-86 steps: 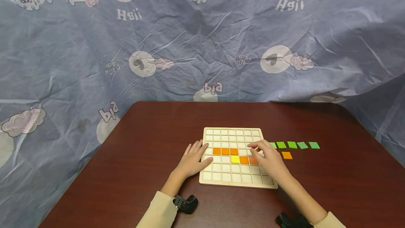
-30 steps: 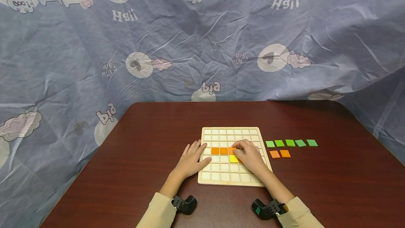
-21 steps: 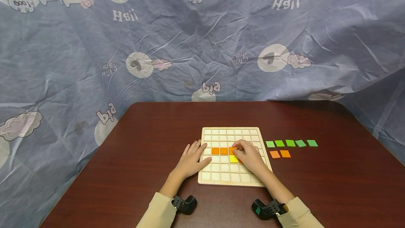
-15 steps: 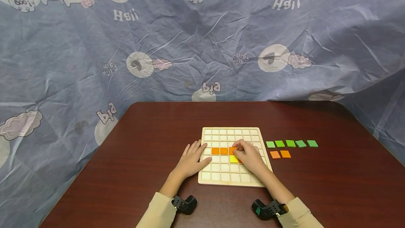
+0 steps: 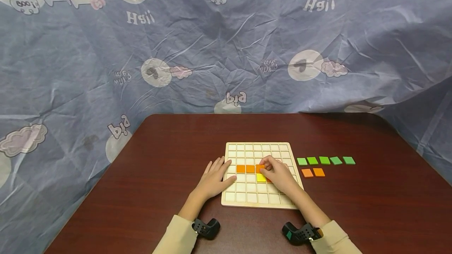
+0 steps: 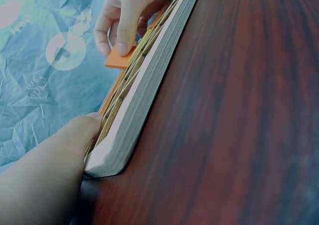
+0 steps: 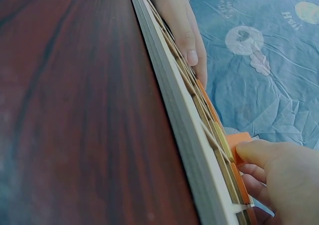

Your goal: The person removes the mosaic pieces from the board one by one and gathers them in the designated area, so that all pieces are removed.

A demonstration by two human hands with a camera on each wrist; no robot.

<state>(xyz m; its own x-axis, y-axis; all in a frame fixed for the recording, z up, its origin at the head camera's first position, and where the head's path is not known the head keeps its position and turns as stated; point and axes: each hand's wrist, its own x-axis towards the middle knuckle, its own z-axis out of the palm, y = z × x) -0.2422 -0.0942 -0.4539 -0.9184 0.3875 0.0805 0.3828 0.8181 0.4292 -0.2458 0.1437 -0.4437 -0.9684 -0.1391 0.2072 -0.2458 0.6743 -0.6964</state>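
Observation:
A pale wooden grid board [image 5: 263, 206] lies on the table, with my left hand [image 5: 213, 180] resting over its left edge, fingers straight and spread. My right hand [image 5: 280, 175] pinches a square orange tile [image 5: 259, 168] between thumb and fingers at the middle of the board. Seen from the left wrist, that orange tile [image 6: 117, 60] stands a little above the grid. To its left, two more orange tiles [image 5: 245, 169] sit in the same row. A yellow tile [image 5: 261, 178] fills a cell just below; right of it an orange tile [image 5: 270, 180] is mostly covered by the hand.
Right of the board several green tiles [image 5: 324, 160] lie in a row on the dark red-brown table [image 5: 176, 136]. Two loose orange tiles [image 5: 312, 173] are below them. A patterned blue cloth [image 5: 197, 42] hangs behind the table's far edge.
Since the oldest frame, my right hand has moved left from the board's right side and taken hold of the third orange tile in the row. My left hand has stayed in place.

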